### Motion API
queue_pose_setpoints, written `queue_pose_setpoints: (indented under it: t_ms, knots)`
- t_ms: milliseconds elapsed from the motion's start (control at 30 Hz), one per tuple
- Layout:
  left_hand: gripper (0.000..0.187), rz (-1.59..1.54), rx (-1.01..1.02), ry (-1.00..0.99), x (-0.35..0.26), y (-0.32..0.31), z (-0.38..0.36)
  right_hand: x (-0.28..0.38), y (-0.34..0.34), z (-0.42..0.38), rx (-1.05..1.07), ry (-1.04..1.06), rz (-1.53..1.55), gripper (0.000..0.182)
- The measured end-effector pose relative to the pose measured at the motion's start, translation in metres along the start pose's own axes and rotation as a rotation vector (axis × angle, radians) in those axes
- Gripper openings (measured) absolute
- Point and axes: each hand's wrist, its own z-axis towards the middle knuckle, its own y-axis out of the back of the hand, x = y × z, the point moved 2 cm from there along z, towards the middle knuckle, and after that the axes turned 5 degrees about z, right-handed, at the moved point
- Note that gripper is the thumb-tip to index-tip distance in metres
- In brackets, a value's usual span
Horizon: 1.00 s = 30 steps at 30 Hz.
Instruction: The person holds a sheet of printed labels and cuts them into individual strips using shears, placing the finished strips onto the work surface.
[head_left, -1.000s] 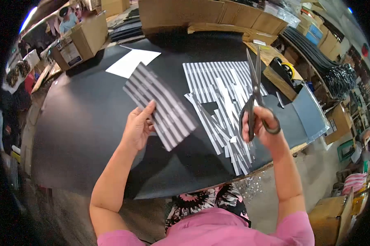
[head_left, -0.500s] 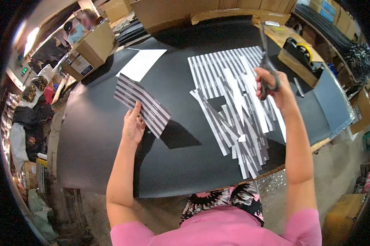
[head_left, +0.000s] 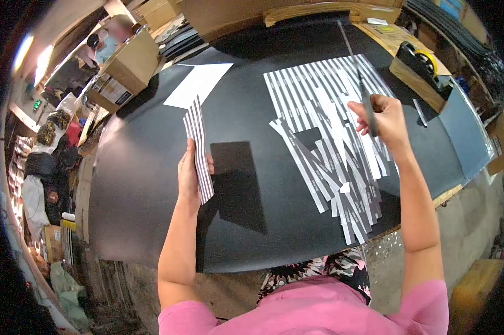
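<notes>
My left hand point(head_left: 191, 173) grips a striped sheet point(head_left: 198, 149), held nearly edge-on above the black table surface point(head_left: 146, 206), and the sheet's shadow falls to its right. Fingers closed, my right hand point(head_left: 387, 120) holds dark long-bladed scissors point(head_left: 359, 70) by the handles, blades pointing away from me. Beneath the scissors lies a larger striped sheet point(head_left: 291, 92). Several loose cut strips point(head_left: 349, 206) overlap in a pile at its near side. A white sheet point(head_left: 199, 85) rests beyond my left hand.
A tape dispenser point(head_left: 425, 67) with a yellow ring stands at the right back. Cardboard boxes point(head_left: 123, 70) and dark stacked sheets point(head_left: 179, 39) are at the left back. Another person point(head_left: 104, 47) is behind them. A grey panel point(head_left: 466, 131) lies at the right edge.
My left hand has turned the striped sheet from a slanted, face-showing position to upright and nearly edge-on. The scissors in my right hand now tilt further left at their tip.
</notes>
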Motion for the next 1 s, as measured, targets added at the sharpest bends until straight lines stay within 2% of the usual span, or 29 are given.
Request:
queue_pose_setpoints:
  t_ms: [67, 133, 200, 267, 333, 400, 533, 567, 667, 733, 800, 833, 867, 933, 1000]
  knots:
    - [0.043, 0.089, -0.215, 0.028, -0.009, -0.018, -0.012, 0.001, 0.004, 0.001, -0.054, 0.189, -0.352, 0.042]
    - [0.042, 0.067, -0.224, 0.016, -0.007, -0.018, -0.012, 0.004, 0.000, -0.005, -0.150, 0.408, -0.565, 0.038]
    - [0.037, -0.026, -0.185, -0.028, -0.008, -0.021, -0.012, 0.003, -0.004, -0.008, -0.173, 0.452, -0.525, 0.032]
    - [0.035, 0.029, -0.176, -0.033, -0.010, -0.022, -0.014, 0.004, -0.007, -0.012, -0.129, 0.471, -0.587, 0.019]
    - [0.035, 0.048, -0.193, -0.023, -0.010, -0.022, -0.014, 0.002, -0.008, -0.012, -0.113, 0.515, -0.584, 0.023]
    - [0.038, 0.065, -0.133, -0.030, -0.011, -0.020, -0.013, 0.005, -0.008, -0.014, -0.076, 0.454, -0.542, 0.027]
    - [0.038, -0.003, -0.200, -0.015, -0.011, -0.026, -0.015, 0.012, -0.010, -0.019, -0.114, 0.584, -0.422, 0.022]
    - [0.036, -0.135, -0.109, -0.113, 0.008, -0.011, 0.001, 0.021, -0.012, -0.024, -0.095, 0.572, -0.400, 0.021]
    - [0.029, -0.062, -0.187, -0.054, 0.006, -0.007, -0.003, 0.037, -0.016, -0.035, -0.056, 0.569, -0.226, 0.033]
    - [0.027, -0.094, -0.174, -0.083, -0.005, -0.020, -0.013, 0.033, -0.018, -0.034, -0.023, 0.569, -0.166, 0.031]
    - [0.026, 0.104, -0.120, -0.072, -0.014, -0.029, -0.018, 0.035, -0.016, -0.037, 0.001, 0.517, -0.063, 0.030]
    - [0.026, 0.200, -0.147, -0.076, -0.026, -0.042, -0.024, 0.033, -0.014, -0.036, 0.007, 0.378, -0.048, 0.038]
    - [0.026, 0.197, -0.152, -0.067, -0.032, -0.048, -0.025, 0.035, -0.013, -0.036, 0.024, 0.383, -0.059, 0.030]
    - [0.025, 0.211, 0.038, -0.066, -0.044, -0.063, -0.031, 0.038, -0.010, -0.037, 0.057, 0.282, -0.039, 0.031]
    - [0.023, 0.130, 0.088, -0.052, -0.064, -0.097, -0.043, 0.037, -0.009, -0.034, 0.055, 0.316, -0.036, 0.031]
